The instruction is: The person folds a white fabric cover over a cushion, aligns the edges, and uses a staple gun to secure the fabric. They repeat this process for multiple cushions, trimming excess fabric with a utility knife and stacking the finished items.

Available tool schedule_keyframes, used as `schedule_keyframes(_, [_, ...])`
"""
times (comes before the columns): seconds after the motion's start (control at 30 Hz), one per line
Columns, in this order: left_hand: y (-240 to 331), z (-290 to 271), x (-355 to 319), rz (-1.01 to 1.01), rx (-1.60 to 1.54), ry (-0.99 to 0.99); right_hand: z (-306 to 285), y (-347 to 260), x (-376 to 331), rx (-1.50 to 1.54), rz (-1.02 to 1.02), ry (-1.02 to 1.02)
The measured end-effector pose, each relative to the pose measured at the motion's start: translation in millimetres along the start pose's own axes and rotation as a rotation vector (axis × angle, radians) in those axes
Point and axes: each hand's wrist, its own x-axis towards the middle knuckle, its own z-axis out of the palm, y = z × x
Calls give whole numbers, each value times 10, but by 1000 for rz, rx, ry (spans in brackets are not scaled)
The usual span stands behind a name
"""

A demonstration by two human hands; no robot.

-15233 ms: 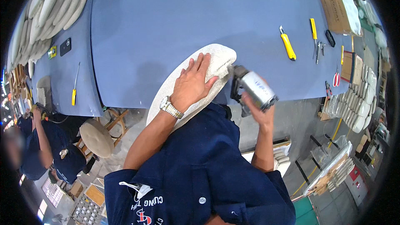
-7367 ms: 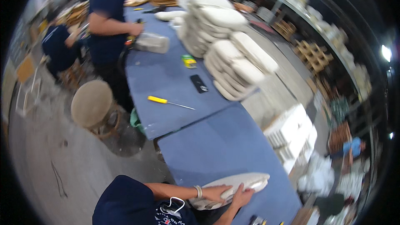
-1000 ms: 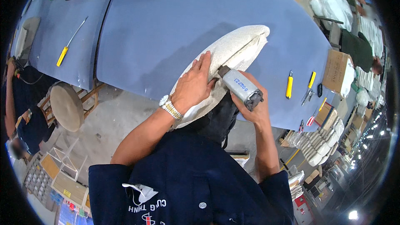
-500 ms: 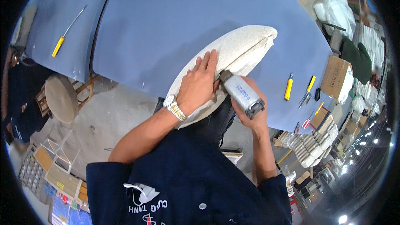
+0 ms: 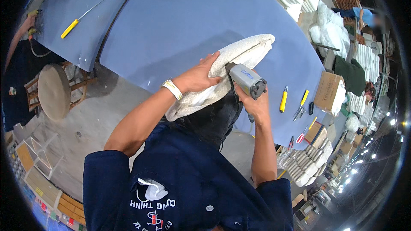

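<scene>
A padded seat (image 5: 246,51) wrapped in off-white fabric is tilted on edge at the blue table's near side, its lower end over my dark-trousered leg. My left hand (image 5: 198,78) grips it, fingers over the upper face and thumb on the folded side toward me. In my right hand (image 5: 257,104) is a grey staple gun (image 5: 248,79), apparently air-driven. Its dark nose meets the fabric fold just right of my left thumb. The fingers round its handle are partly hidden by the tool body.
On the blue table (image 5: 171,17) lie a long yellow-handled screwdriver (image 5: 71,28) at left, and a yellow-handled tool (image 5: 283,99), pliers (image 5: 303,99) and red-handled scissors (image 5: 301,137) at right. A cardboard box (image 5: 327,92) sits beyond. A round stool (image 5: 53,92) and a co-worker's arm (image 5: 21,34) are left.
The seat has tipped more upright, showing more of its folded side. My left hand has shifted from lying flat on top to gripping its edge. The staple gun has turned slightly with it.
</scene>
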Motion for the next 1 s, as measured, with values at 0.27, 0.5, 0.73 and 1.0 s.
schedule_keyframes(0.27, [311, -42, -164, -106, 200, 121, 56, 82, -13, -32, -31, 23])
schedule_keyframes(0.5, [145, 119, -146, -5, 207, 246, 35, 30, -145, -59, -60, -33])
schedule_keyframes(0.73, [206, 293, -211, -19, 272, 294, 81, -3, -217, -77, -88, -15])
schedule_keyframes(1.0, [207, 163, -187, 21, 255, 249, 96, 79, -291, -33, -95, 5])
